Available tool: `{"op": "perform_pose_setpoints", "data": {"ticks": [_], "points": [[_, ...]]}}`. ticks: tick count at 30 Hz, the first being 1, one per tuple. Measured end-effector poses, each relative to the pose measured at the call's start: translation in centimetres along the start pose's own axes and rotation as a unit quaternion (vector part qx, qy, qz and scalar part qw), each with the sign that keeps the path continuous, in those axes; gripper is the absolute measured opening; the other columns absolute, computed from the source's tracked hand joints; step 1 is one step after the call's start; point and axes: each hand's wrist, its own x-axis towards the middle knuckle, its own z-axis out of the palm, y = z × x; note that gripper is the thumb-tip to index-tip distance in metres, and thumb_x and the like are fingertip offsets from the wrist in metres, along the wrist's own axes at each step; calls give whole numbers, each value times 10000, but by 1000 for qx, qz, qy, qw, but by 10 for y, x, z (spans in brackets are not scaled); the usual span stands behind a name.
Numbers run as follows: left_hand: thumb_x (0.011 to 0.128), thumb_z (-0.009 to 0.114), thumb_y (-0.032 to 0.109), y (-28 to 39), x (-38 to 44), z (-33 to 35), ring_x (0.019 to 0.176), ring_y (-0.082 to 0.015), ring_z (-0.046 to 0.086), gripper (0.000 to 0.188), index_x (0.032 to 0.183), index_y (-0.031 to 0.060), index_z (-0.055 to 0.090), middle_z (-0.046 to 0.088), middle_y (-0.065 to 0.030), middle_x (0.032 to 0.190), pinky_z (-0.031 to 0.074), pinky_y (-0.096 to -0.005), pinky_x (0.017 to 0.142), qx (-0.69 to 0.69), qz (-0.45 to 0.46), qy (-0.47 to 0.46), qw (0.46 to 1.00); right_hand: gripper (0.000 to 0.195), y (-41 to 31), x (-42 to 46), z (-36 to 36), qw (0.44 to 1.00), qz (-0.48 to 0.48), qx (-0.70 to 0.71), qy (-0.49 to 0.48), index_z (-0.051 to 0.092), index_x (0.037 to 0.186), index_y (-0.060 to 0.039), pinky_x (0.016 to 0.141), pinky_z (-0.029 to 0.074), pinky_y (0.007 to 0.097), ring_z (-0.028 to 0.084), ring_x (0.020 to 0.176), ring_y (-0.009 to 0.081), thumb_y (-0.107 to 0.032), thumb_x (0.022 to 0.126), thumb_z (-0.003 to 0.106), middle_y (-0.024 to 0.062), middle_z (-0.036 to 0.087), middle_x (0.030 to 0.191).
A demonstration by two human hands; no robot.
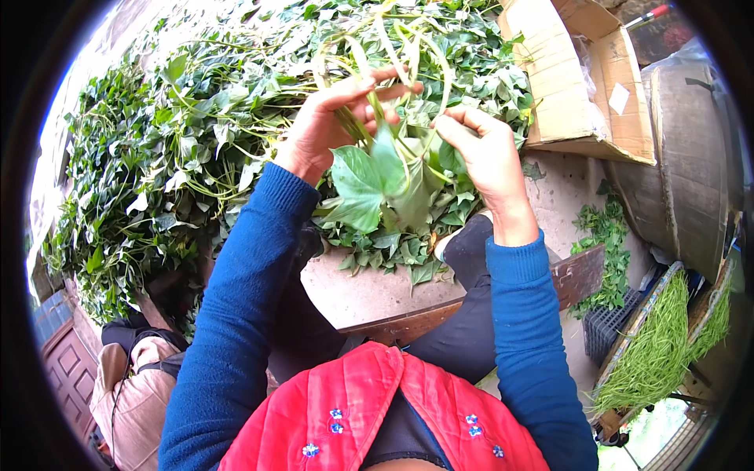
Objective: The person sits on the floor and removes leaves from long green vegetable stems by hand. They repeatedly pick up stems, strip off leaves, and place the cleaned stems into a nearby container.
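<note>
A few long-stemmed leafy vines, which look like sweet potato shoots, lie across the palm of my left hand [347, 112], its fingers curled loosely around the stems. One broad green leaf [362, 185] hangs below that hand toward me. To the right, my right hand [480, 147] pinches a pale stem [443, 76] between thumb and forefinger; this stem arches up and back over the left hand. Beneath and beyond both hands spreads a large heap of cut vines [194, 118], reaching toward my feet.
An open cardboard box [580, 88] stands at the upper right. A wooden bench [580, 277] runs beneath me. Thin green stalks [648, 347] lie on a rack at lower right, near a dark plastic crate [609, 324]. Another person [144, 377] is at lower left.
</note>
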Motion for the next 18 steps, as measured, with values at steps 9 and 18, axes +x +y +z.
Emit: {"op": "perform_pose_setpoints", "data": {"ticks": [9,18], "points": [[868,512,406,-1,7,4,486,-56,412,711,1391,17,229,606,-146,965,503,-313,693,-108,14,-70,992,193,0,-6,10,983,92,125,-100,638,889,25,737,434,247,580,765,126,-136,848,540,74,653,806],[885,517,297,-3,2,19,813,-141,597,555,1330,1,366,582,-272,1077,435,-174,548,-29,-51,-104,993,232,-21,-11,8,985,12,53,-164,644,828,13,610,427,226,519,657,61,-178,881,524,0,618,749]]}}
